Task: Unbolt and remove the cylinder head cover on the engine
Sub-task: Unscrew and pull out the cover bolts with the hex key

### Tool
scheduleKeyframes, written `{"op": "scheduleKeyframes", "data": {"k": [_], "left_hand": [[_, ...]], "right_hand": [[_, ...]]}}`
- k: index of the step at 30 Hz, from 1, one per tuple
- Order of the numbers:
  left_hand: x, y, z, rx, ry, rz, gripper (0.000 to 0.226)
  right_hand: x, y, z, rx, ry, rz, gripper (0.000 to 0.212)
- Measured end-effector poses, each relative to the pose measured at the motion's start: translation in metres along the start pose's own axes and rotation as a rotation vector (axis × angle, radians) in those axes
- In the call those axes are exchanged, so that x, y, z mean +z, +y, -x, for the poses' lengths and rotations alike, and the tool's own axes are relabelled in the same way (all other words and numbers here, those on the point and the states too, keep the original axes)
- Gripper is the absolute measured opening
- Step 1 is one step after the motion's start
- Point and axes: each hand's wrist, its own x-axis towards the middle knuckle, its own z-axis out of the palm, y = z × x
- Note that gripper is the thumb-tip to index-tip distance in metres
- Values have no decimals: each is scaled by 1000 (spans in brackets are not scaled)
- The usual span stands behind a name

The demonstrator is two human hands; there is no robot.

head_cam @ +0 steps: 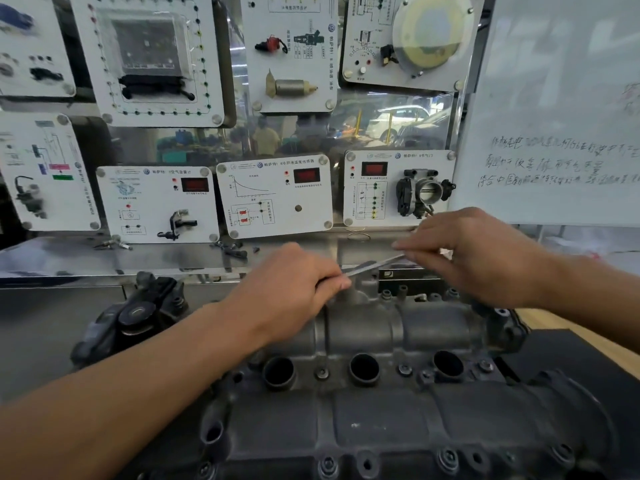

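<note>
The left hand (294, 282) is curled round the head end of a slim wrench (374, 265) at the far edge of the cylinder head cover (398, 424). The handle end is pinched by the right hand (485, 258). The cover lies below both hands, long axis left-right, with the left hand nearer.

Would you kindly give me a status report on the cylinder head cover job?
Left hand grips slim metal tool at far edge of cylinder head cover; right hand pinches tool's other end. Cover in place, bolts visible along near edge. No obstruction seen.
</note>
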Motion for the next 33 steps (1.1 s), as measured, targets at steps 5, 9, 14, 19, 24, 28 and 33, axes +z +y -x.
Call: {"op": "scheduleKeyframes", "data": {"k": [5,9,14,19,24,28,33], "left_hand": [[-14,-5,-12,-18,-66,79,24],[-27,-11,-11,-62,24,223,15],[-34,-9,-13,-113,92,332,14],[-52,-5,-21,-248,319,706,8],[-59,-4,-22,-301,120,1046,24],[-57,-10,-23,-265,75,925,18],[-56,-11,-23,-244,93,745,26]], "right_hand": [[14,-32,-5,-50,-2,95,49],[18,-46,-19,-80,-38,161,40],[17,-54,-42,-85,-41,-65,24],[18,-51,-63,102,-150,-490,18],[44,-56,-68,192,-113,-733,21],[58,-57,-64,192,-59,-773,20],[63,-58,-62,145,-20,-707,20]]}}
